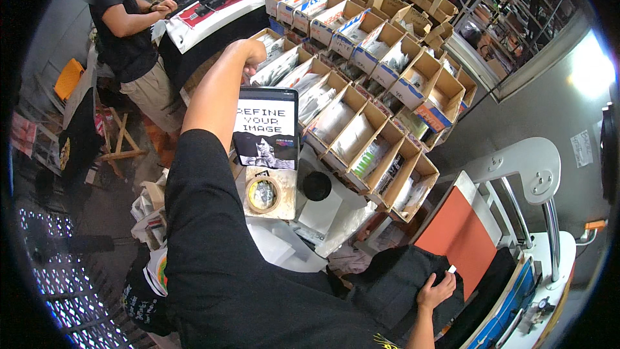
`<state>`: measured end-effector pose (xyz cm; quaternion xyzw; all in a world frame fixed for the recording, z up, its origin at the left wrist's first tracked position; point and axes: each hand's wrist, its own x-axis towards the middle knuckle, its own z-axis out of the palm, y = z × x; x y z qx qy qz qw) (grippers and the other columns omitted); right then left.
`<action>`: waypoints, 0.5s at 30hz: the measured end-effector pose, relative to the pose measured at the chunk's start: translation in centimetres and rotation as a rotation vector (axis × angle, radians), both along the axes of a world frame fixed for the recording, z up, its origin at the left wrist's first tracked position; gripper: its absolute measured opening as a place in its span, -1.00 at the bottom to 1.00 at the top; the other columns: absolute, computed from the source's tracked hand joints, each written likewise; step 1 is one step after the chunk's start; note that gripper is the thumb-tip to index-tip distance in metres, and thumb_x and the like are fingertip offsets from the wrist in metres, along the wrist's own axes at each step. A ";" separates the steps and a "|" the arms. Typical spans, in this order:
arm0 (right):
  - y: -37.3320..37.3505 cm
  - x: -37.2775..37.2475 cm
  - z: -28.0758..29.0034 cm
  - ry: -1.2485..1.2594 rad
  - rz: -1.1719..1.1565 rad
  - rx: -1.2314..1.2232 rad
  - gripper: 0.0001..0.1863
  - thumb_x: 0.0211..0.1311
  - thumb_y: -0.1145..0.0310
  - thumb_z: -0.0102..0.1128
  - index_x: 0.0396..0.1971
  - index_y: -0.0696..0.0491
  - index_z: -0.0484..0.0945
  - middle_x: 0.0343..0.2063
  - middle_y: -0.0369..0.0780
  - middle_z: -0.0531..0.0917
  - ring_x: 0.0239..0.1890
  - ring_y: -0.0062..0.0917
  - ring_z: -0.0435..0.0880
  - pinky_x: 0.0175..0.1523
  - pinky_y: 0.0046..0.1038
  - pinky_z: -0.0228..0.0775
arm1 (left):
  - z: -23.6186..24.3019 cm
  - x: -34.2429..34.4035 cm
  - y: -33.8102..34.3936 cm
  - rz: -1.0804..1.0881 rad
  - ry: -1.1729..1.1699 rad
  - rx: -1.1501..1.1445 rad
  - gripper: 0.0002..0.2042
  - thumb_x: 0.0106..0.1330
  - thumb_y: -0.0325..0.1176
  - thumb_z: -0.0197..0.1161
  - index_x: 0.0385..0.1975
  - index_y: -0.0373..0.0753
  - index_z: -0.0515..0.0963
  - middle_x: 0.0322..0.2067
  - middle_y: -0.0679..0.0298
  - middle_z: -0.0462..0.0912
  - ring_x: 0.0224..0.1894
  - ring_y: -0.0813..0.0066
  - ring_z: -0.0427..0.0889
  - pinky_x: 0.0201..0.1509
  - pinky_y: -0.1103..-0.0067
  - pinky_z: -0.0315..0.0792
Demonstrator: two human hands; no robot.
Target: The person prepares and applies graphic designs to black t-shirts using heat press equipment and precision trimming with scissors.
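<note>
My left hand (pixel 253 57) reaches into the near rows of cardboard bins (pixel 354 134) holding sheets and packets, its fingers curled downward; what they hold is hidden. Below it stands a tablet (pixel 265 128) showing lettering and a picture, above a tape roll (pixel 276 192) on a pale board. A black round object (pixel 316 186) sits beside them. At lower right, my right hand (pixel 434 292) has curled fingers on black fabric (pixel 381 287) with a small white tag by the fingertips, next to the orange pad (pixel 454 235) of a heat press.
Another person (pixel 121 32) works at a table with white-and-red material (pixel 213 19) at upper left. A wooden stool (pixel 116 136) and orange chair (pixel 68 77) stand left. The press's white arm (pixel 516 161) rises at right. More bins (pixel 413 13) line the back.
</note>
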<state>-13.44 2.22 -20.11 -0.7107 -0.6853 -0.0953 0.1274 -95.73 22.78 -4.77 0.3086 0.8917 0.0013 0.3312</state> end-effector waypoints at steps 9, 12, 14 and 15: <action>0.1 -0.4 0.5 0.019 0.003 -0.006 -0.50 0.30 0.18 0.20 0.15 0.14 0.44 0.18 0.00 0.43 0.29 -0.07 0.33 0.36 -0.04 0.09 | 0.6 1.7 0.9 -0.066 0.066 0.005 -0.71 0.30 -0.41 0.07 -0.05 -0.29 0.62 -0.41 0.29 0.72 -0.64 0.60 0.57 -0.55 0.57 0.47; 0.1 -0.1 0.2 0.012 -0.001 -0.008 -0.50 0.30 0.19 0.21 0.15 0.13 0.44 0.19 -0.01 0.43 0.29 -0.07 0.32 0.36 -0.05 0.09 | -0.1 1.4 1.4 -0.144 0.149 -0.017 -0.77 0.29 -0.45 0.11 -0.14 -0.30 0.64 -0.44 0.30 0.72 -0.65 0.60 0.57 -0.57 0.57 0.46; 0.2 -0.1 0.1 0.011 -0.008 -0.029 -0.51 0.32 0.20 0.21 0.16 0.12 0.42 0.21 -0.01 0.41 0.31 -0.08 0.32 0.37 -0.06 0.08 | -0.7 0.1 1.4 -0.182 0.149 0.007 -0.83 0.29 -0.46 0.14 -0.24 -0.32 0.65 -0.48 0.26 0.71 -0.65 0.56 0.57 -0.60 0.54 0.45; 0.2 -0.2 0.2 0.019 -0.003 -0.030 -0.51 0.32 0.20 0.21 0.16 0.12 0.42 0.21 -0.01 0.41 0.31 -0.08 0.31 0.37 -0.06 0.08 | -1.1 -1.0 1.4 -0.189 0.120 0.033 -0.84 0.31 -0.45 0.14 -0.31 -0.35 0.66 -0.51 0.23 0.70 -0.66 0.52 0.57 -0.63 0.51 0.45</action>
